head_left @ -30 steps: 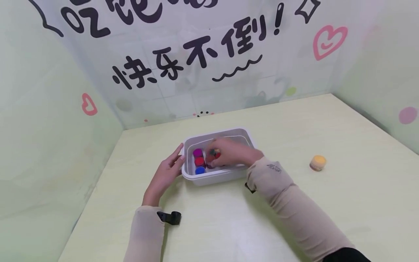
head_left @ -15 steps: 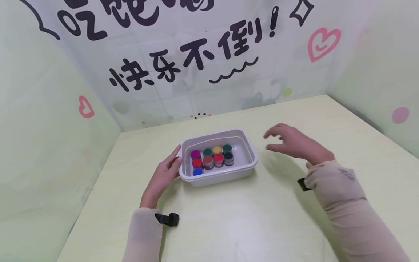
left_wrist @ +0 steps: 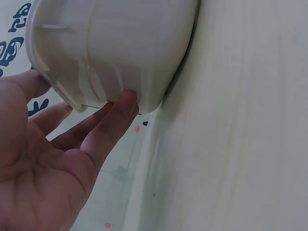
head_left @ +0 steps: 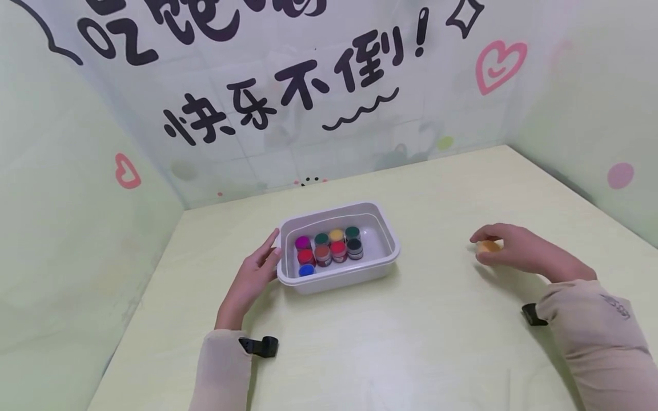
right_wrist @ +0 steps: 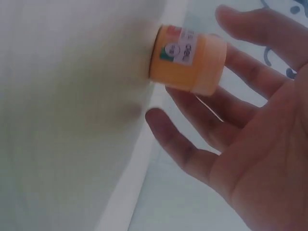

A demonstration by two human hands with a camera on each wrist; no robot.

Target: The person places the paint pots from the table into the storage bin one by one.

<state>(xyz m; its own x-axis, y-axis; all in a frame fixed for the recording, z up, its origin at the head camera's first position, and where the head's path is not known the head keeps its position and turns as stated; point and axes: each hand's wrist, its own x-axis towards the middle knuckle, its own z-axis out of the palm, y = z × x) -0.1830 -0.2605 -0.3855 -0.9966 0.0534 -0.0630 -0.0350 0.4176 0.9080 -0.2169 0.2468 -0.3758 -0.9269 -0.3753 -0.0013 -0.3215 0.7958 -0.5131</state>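
Note:
A white plastic bin (head_left: 341, 279) stands on the table and holds several small paint jars (head_left: 338, 249) with coloured lids. My left hand (head_left: 250, 281) rests against the bin's left end, its fingers extended. In the left wrist view, the fingertips (left_wrist: 126, 98) touch the outer wall of the bin, and the thumb lies by the rim. Off to the right, my right hand (head_left: 524, 251) spreads round an orange paint jar (right_wrist: 185, 60) standing on the table. The right wrist view shows the thumb (right_wrist: 250, 24) apart from that jar, with fingers behind and beside it.
The pale table (head_left: 411, 342) backs onto a wall (head_left: 288, 148) with printed black lettering and pink hearts. Side walls border it left and right. Inside the bin, the jars sit toward the left and middle, with bare floor (head_left: 374, 242) at the right.
My right hand was inside the bin among the jars, then lifted out and moved right to the orange jar. The left hand has stayed at the bin's end.

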